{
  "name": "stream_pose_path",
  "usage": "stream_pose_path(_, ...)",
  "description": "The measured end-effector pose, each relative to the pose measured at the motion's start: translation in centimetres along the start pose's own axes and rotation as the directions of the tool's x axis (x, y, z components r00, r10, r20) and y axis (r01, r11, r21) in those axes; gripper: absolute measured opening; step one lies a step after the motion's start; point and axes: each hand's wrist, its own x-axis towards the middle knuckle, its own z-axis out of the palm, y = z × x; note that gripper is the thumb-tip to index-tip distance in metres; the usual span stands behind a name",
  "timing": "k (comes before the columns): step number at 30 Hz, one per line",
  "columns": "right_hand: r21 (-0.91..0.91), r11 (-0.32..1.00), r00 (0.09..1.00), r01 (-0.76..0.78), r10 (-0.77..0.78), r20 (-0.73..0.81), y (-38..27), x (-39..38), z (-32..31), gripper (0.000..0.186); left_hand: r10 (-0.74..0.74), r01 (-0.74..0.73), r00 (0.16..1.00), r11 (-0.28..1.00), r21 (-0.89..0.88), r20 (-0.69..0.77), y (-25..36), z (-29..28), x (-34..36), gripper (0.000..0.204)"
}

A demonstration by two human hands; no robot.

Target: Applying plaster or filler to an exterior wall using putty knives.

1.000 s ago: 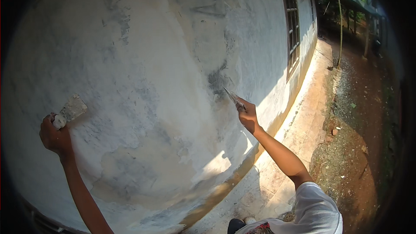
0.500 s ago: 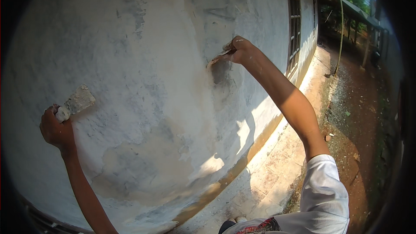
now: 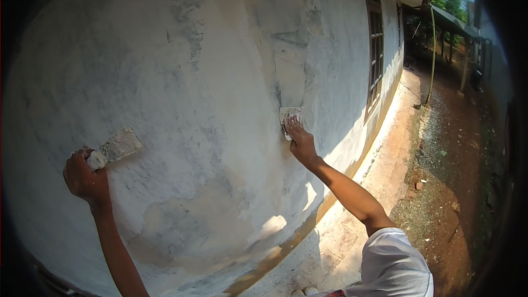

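My left hand (image 3: 88, 176) is closed around the handle of a putty knife (image 3: 123, 144), whose broad blade is caked with pale filler. It is held up at the left, in front of the wall. Against the patchy grey and white wall (image 3: 181, 99), my right hand (image 3: 300, 142) presses a flat scraper (image 3: 290, 114) smeared with filler. The fingers lie over the scraper's face, and its upper edge meets the wall. Above it runs a smooth, damp-looking strip of filler (image 3: 290, 74).
A barred window (image 3: 375, 49) is set in the wall to the right. Along the wall's foot runs a sunlit paved ledge (image 3: 352, 209), with a gravel and dirt path (image 3: 440, 187) beyond it. A thin pole (image 3: 433, 55) leans near a roofed shelter (image 3: 454, 19).
My right hand has moved down the wall, and the scraper now lies flatter with its face showing. My left hand with the putty knife has shifted slightly right and down in the picture.
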Motion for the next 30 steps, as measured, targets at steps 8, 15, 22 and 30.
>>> stream_pose_path(8, 0.276, 0.954, 0.991, -0.118, 0.094, 0.099, 0.3, -1.8, -6.5, 0.070, 0.001, -0.001, 1.000, 1.000, -0.017, -0.026, -0.7, 0.0, 0.0, 0.016)
stream_pose_path(15, 0.055, 0.981, 0.965, 0.185, -0.170, -0.201, -1.3, 18.4, -9.0, 0.068, 0.020, -0.021, 0.999, 0.999, -0.039, -0.035, 0.0, -0.8, 0.7, 0.016)
stream_pose_path(22, -0.077, 0.969, 0.953, 0.236, -0.215, 0.215, 0.8, -2.3, -2.9, 0.073, 0.005, -0.005, 1.000, 1.000, -0.021, 0.001, -0.3, -0.4, 0.2, 0.016)
stream_pose_path(30, 0.106, 0.987, 0.976, 0.118, -0.095, -0.198, -1.4, 16.0, -10.2, 0.064, 0.000, 0.000, 1.000, 1.000, -0.026, -0.015, -1.2, -0.4, -0.3, 0.016)
